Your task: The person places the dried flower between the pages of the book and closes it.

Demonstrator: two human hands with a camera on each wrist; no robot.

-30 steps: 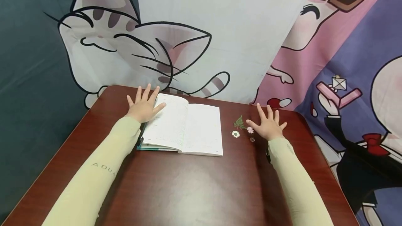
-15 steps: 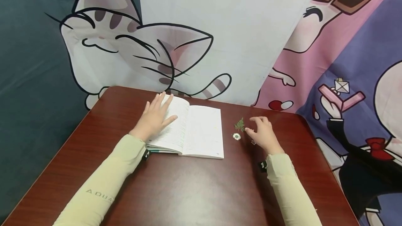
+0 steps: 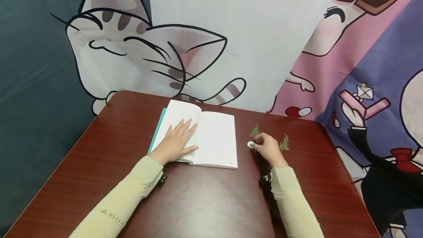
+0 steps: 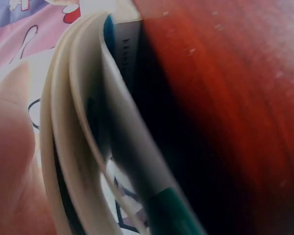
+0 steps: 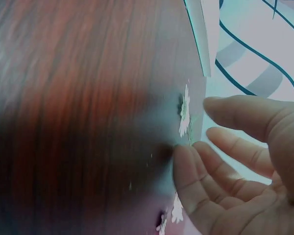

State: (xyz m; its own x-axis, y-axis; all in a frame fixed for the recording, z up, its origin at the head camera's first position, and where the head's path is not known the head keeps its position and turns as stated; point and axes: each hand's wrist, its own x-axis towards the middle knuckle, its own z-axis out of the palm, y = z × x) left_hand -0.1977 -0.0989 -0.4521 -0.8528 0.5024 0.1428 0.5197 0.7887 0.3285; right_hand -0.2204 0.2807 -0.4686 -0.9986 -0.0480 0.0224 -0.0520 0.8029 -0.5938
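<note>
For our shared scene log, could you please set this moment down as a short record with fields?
Table: reddish-brown
Book: open on the table, teal cover edge showing at its left
Left hand: spread on the book's left page
Right hand: loosely curved beside a white flower; whether they touch is unclear
Far sprig: green, just beyond the flower
Right sprig: green, to the right of the right hand
Backdrop: cloth printed with cartoon figures
</note>
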